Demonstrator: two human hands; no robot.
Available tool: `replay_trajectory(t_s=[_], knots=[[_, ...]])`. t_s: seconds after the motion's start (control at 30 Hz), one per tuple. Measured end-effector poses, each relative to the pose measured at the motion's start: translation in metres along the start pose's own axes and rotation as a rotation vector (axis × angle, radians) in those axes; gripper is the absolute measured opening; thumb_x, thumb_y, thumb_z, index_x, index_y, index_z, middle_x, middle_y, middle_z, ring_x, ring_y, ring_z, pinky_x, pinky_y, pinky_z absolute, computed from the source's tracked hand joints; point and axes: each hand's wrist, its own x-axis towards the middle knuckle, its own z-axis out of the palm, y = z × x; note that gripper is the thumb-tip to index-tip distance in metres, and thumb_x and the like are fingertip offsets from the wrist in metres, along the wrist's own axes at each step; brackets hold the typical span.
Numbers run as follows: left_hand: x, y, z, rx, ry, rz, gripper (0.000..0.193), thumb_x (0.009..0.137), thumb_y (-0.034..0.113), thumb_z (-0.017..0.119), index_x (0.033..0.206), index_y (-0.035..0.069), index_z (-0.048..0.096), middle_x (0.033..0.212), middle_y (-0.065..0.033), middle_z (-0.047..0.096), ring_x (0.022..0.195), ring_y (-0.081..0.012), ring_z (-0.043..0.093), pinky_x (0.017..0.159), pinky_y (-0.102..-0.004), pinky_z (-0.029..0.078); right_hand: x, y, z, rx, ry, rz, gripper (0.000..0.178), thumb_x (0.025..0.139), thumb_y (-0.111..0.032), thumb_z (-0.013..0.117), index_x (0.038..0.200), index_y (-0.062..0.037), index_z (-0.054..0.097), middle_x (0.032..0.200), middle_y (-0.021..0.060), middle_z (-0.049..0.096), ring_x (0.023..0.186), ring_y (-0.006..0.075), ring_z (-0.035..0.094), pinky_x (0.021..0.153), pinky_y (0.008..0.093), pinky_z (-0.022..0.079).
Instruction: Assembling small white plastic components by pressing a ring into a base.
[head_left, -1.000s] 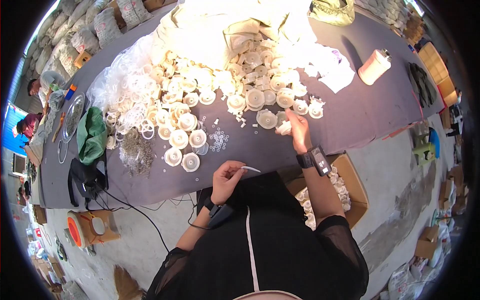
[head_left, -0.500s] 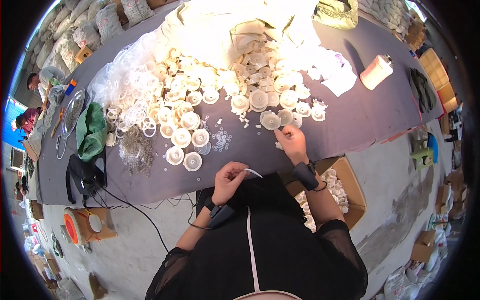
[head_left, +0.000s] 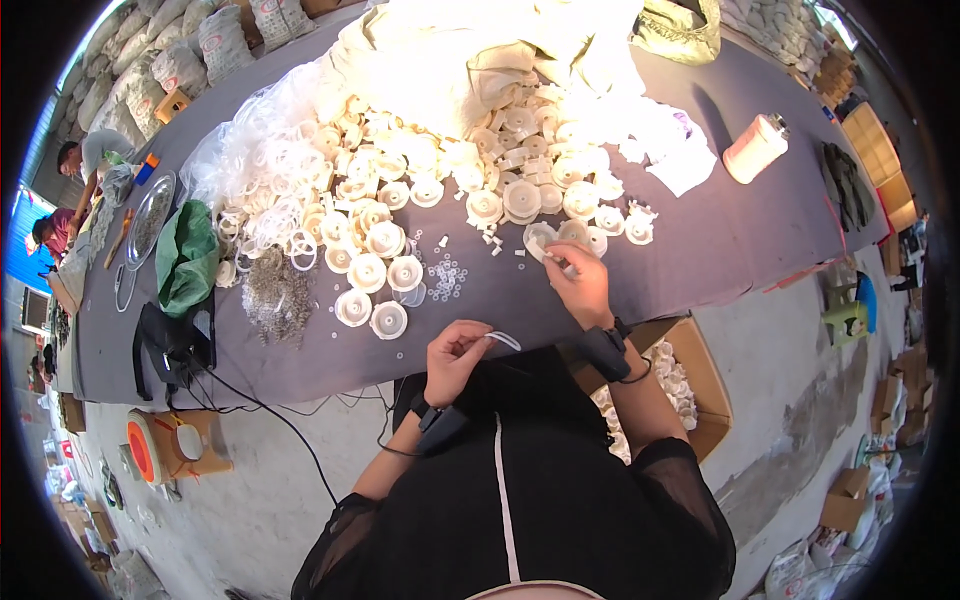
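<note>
My left hand point(head_left: 456, 358) is closed in a pinch on a thin white plastic ring point(head_left: 508, 341), held just off the table's near edge. Farther right, my right hand point(head_left: 580, 284) has its thumb and fingers pinched at the rim of a white round plastic part point(head_left: 538, 237), which looks tilted. More white dish-shaped parts point(head_left: 521, 201) lie heaped beyond it. To the left stand several like parts point(head_left: 388, 320) with raised centres. Tiny white washers point(head_left: 446, 279) lie scattered between the two groups, near a pile of small metal springs point(head_left: 277, 300).
Loose white rings point(head_left: 262, 195) spill from a clear bag. A green bag point(head_left: 186, 258), a black pouch point(head_left: 172, 343) and a metal tray point(head_left: 152, 217) lie at left; a pinkish bottle point(head_left: 756, 148) stands at right. A cardboard box point(head_left: 712, 395) of white parts sits below the table edge.
My right hand has moved slightly up and left onto the round part, which now looks tilted. The ring in my left hand has turned and shows its loop.
</note>
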Motion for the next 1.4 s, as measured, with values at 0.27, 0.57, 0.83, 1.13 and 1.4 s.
replay_trajectory(t_s=[0.27, 0.57, 0.83, 1.13, 1.4], knots=[[0.011, 0.028, 0.013, -0.122, 0.172, 0.066, 0.008, 0.079, -0.008, 0.053, 0.085, -0.002, 0.056, 0.094, -0.0117, 0.057, 0.082, -0.0166, 0.059, 0.076, -0.0273, 0.047, -0.018, -0.030, -0.017, 0.867, -0.195, 0.625, 0.010, 0.081, -0.013, 0.056, 0.083, -0.0028, 0.058, 0.068, -0.0012, 0.056, 0.054, 0.0042, 0.049, 0.049, 0.0179, 0.039], [0.016, 0.055, 0.025, 0.171, 0.051, 0.427, 0.015, 0.075, -0.012, 0.055, 0.086, -0.001, 0.056, 0.099, -0.0138, 0.055, 0.092, -0.0216, 0.057, 0.083, -0.0323, 0.046, -0.038, -0.049, -0.006, 1.285, -0.533, 1.024, 0.014, 0.083, -0.018, 0.055, 0.085, -0.0042, 0.055, 0.063, -0.0001, 0.051, 0.048, 0.0076, 0.047, 0.045, 0.0220, 0.037], [0.013, 0.058, 0.020, 0.725, 0.016, 0.679, 0.022, 0.066, -0.011, 0.061, 0.085, 0.000, 0.058, 0.096, -0.0134, 0.058, 0.087, -0.0255, 0.059, 0.073, -0.0302, 0.049, -0.045, -0.044, 0.000, 1.608, -0.479, 1.011, 0.020, 0.087, -0.022, 0.049, 0.089, -0.0026, 0.053, 0.067, 0.0018, 0.052, 0.051, 0.0092, 0.048, 0.046, 0.0228, 0.038], [0.011, 0.056, 0.024, 0.833, -0.041, 0.639, 0.024, 0.068, -0.009, 0.060, 0.089, 0.000, 0.057, 0.100, -0.0118, 0.056, 0.085, -0.0241, 0.059, 0.077, -0.0298, 0.047, -0.046, -0.054, -0.001, 1.194, -0.403, 0.879, 0.016, 0.080, -0.013, 0.061, 0.093, -0.0046, 0.054, 0.079, 0.0013, 0.057, 0.060, 0.0041, 0.050, 0.053, 0.0182, 0.041], [0.005, 0.036, 0.028, 0.076, 0.097, -0.014, 0.020, 0.076, -0.003, 0.060, 0.095, 0.001, 0.053, 0.089, -0.0048, 0.058, 0.080, -0.0110, 0.057, 0.073, -0.0244, 0.046, -0.049, -0.059, -0.001, 1.052, -0.377, 0.674, 0.014, 0.080, -0.010, 0.059, 0.092, -0.0040, 0.055, 0.076, -0.0023, 0.054, 0.062, 0.0026, 0.047, 0.058, 0.0169, 0.038]])
